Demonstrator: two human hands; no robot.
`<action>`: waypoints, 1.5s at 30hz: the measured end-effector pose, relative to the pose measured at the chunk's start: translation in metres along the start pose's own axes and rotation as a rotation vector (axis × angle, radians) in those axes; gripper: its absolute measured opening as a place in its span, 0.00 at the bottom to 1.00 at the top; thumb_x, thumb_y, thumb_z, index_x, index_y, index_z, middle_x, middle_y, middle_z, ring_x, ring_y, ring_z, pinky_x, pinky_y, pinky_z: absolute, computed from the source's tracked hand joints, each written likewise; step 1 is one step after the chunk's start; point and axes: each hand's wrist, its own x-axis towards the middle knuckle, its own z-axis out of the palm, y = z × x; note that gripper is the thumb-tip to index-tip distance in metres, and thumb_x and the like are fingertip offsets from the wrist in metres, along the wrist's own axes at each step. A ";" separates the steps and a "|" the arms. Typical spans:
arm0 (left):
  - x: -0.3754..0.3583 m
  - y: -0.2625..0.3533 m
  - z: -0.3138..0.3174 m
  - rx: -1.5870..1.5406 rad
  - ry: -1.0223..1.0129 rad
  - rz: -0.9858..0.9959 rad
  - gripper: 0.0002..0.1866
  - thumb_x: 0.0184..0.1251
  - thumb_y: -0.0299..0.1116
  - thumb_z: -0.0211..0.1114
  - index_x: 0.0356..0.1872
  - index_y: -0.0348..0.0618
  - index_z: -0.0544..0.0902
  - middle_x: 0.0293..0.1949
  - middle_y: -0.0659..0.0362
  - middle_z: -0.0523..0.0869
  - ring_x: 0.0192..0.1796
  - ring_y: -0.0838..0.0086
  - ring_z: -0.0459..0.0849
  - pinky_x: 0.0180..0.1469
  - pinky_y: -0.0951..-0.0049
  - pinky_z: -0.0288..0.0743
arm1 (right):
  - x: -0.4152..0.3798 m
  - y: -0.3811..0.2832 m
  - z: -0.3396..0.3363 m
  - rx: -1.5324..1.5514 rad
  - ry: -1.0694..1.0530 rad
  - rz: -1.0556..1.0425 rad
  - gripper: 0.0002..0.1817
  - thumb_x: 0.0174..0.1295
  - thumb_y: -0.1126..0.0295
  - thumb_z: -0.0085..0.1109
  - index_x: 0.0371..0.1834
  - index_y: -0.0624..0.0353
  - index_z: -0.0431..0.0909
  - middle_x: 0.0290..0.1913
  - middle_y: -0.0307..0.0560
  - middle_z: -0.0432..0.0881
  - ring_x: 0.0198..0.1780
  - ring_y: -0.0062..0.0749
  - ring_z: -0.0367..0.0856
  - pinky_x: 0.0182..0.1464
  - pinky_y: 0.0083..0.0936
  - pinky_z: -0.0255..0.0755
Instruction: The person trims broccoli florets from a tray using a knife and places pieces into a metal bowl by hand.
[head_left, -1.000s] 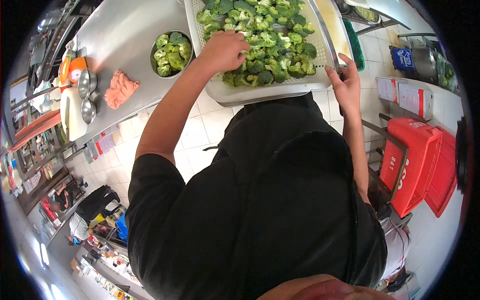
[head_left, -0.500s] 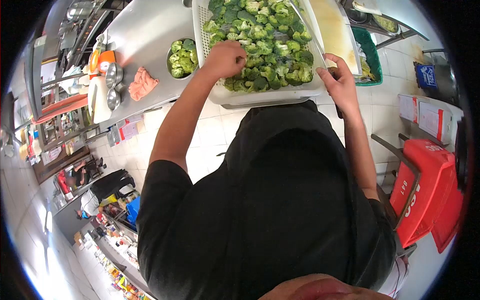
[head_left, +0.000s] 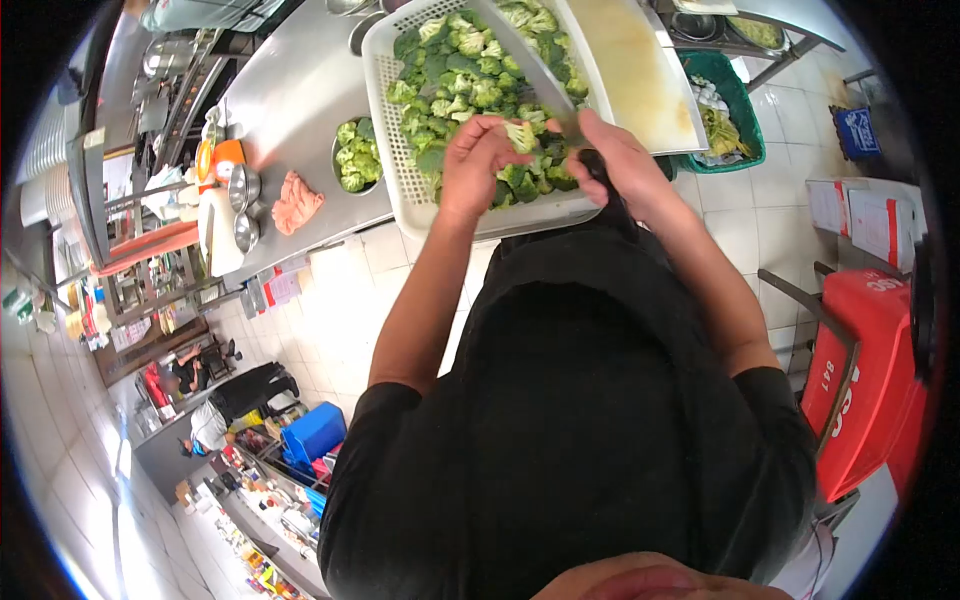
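Between the fingertips of my left hand (head_left: 470, 172) is a broccoli floret (head_left: 519, 137), its cut pale side showing. My right hand (head_left: 632, 168) is wrapped round the dark handle of a large knife (head_left: 530, 62). The blade slants up and left above the broccoli pieces (head_left: 470, 85), its lower end near the floret; whether it touches cannot be told. Those pieces fill a white perforated crate (head_left: 382, 120), and both hands are over its near side. To its left, more broccoli sits in a round metal bowl (head_left: 337, 178).
A steel table (head_left: 290, 95) carries a pink cloth (head_left: 297, 203) and small metal bowls (head_left: 243, 188). Right of the crate lies a stained cutting board (head_left: 650, 100). A green basket (head_left: 757, 125) with scraps and a red bin (head_left: 835, 350) stand on the right.
My left hand has moved right and lifted a floret. My right hand has come inward over the crate, swinging the knife left across the broccoli. The view has shifted slightly.
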 end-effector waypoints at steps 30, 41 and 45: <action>-0.011 -0.006 -0.001 0.163 -0.082 0.016 0.08 0.73 0.21 0.60 0.49 0.36 0.82 0.43 0.57 0.89 0.40 0.76 0.86 0.43 0.73 0.80 | 0.029 0.030 0.021 -0.647 0.139 -0.342 0.28 0.67 0.51 0.65 0.59 0.61 0.76 0.29 0.52 0.83 0.30 0.33 0.80 0.36 0.31 0.74; -0.016 0.035 -0.099 -0.104 0.200 -0.055 0.06 0.70 0.27 0.63 0.45 0.41 0.82 0.39 0.55 0.86 0.38 0.70 0.86 0.38 0.70 0.82 | 0.008 -0.041 -0.088 -0.642 0.772 -0.487 0.32 0.69 0.59 0.64 0.72 0.60 0.64 0.33 0.39 0.83 0.28 0.14 0.70 0.31 0.16 0.64; -0.010 0.022 -0.096 0.922 0.210 0.086 0.06 0.65 0.31 0.68 0.39 0.41 0.85 0.36 0.59 0.85 0.38 0.69 0.85 0.38 0.68 0.79 | -0.001 -0.036 -0.151 -0.531 0.853 -0.450 0.30 0.68 0.55 0.66 0.66 0.62 0.72 0.35 0.41 0.85 0.26 0.13 0.69 0.27 0.12 0.61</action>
